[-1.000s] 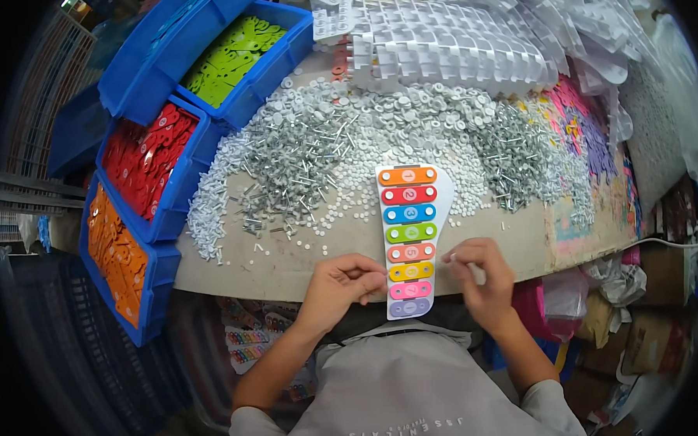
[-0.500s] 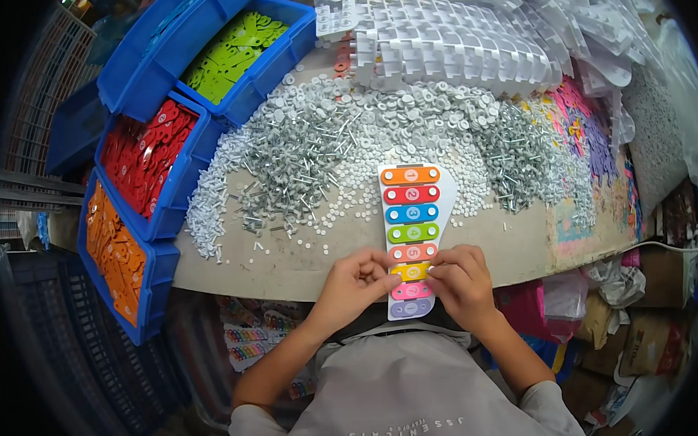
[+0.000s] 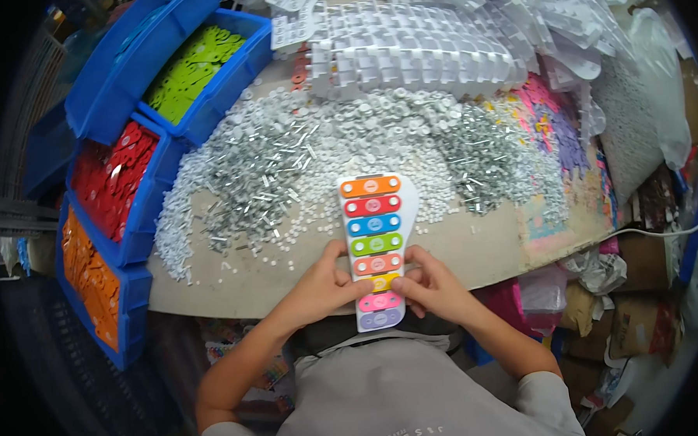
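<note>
A toy xylophone point(image 3: 377, 245) lies at the table's front edge, its lower end toward me. Its white base carries a column of coloured bars. White round caps show at both ends of the orange, red, blue, green and coral bars. My left hand point(image 3: 321, 288) grips the left side, its thumb on the left end of the yellow bar point(image 3: 381, 283). On the opposite side, my right hand point(image 3: 432, 286) is closed on the edge, thumb pressing the yellow bar's right end. Both thumbs cover those ends. Below are a pink bar point(image 3: 380, 301) and a lavender bar point(image 3: 381, 319).
Blue bins hold green bars point(image 3: 194, 69), red bars point(image 3: 117, 177) and orange bars point(image 3: 91, 280) at left. Beyond the xylophone spread metal pins point(image 3: 265, 171) and white caps point(image 3: 395, 111). White plastic bases point(image 3: 415, 47) are stacked behind; pink and purple pieces point(image 3: 559, 131) lie at right.
My right fingers, pinched at the yellow bar's right end before, now wrap the xylophone's edge with the thumb on top. My left thumb presses the other end. The whole view has shifted.
</note>
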The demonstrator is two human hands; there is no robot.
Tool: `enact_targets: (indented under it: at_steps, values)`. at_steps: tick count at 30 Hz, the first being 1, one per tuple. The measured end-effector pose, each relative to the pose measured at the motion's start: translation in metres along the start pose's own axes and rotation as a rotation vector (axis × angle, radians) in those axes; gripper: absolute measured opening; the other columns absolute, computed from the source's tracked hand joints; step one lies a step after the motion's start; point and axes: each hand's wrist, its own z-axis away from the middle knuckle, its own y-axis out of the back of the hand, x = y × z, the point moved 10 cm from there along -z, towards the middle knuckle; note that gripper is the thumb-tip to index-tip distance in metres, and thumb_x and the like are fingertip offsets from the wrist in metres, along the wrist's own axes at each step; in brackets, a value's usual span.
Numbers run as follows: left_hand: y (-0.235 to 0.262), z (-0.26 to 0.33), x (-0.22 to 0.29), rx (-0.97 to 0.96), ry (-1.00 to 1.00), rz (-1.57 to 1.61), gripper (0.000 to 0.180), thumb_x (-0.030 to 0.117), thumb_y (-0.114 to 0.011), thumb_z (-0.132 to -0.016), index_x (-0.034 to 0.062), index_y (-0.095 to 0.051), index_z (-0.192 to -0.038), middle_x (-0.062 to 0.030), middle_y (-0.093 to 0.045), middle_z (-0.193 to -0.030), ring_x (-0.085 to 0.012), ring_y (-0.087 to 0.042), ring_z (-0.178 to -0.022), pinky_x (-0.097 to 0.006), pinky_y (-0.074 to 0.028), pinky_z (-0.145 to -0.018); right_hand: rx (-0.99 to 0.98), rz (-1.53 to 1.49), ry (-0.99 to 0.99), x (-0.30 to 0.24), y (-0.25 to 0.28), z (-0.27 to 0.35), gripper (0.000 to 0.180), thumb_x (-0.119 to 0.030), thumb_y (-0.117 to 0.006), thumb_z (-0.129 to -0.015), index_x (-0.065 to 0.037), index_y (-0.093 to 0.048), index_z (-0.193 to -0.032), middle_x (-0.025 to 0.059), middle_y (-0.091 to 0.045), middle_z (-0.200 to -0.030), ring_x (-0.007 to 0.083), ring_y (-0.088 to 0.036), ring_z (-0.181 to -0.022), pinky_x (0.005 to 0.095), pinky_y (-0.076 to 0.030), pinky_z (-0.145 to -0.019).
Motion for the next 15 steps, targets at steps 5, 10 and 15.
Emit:
enact_targets:
  at_steps: [5,10,15]
  values:
    - [-0.001,-0.003,-0.003,-0.008,0.001,0.059,0.057,0.004,-0.069,-0.090,-0.0083,-0.033,-0.133,-0.0186,-0.073,-0.095,-0.0168,-0.073,-0.082,-0.025,-0.056,-0.066,0.024,0.141,0.118,0.002,0.001,-0.004,0.024,-0.017,-0.060,-0.102,-0.003,-0.046,-0.115,0.0002,-0.058,-0.066,0.0041,-0.049,-0.052,0.0214,-0.035,-0.046]
    - [-0.002,-0.001,-0.003,0.011,0.007,0.053,0.054,0.003,-0.069,-0.091,-0.0045,-0.034,-0.130,-0.0182,-0.073,-0.095,-0.0166,-0.072,-0.086,-0.024,-0.055,-0.072,0.055,0.175,0.139,0.000,0.002,-0.001,0.022,-0.018,-0.058,-0.102,-0.004,-0.047,-0.115,-0.0011,-0.057,-0.065,0.0034,-0.048,-0.052,0.0215,-0.034,-0.046]
    - [0.000,0.002,-0.001,0.064,-0.025,0.068,0.059,0.004,-0.068,-0.092,-0.0034,-0.032,-0.138,-0.0100,-0.072,-0.086,-0.0070,-0.066,-0.077,-0.018,-0.047,-0.065,0.034,0.093,0.081,-0.002,0.006,0.002,0.018,-0.020,-0.058,-0.102,-0.004,-0.052,-0.109,-0.0018,-0.056,-0.064,0.0033,-0.048,-0.052,0.0217,-0.036,-0.047]
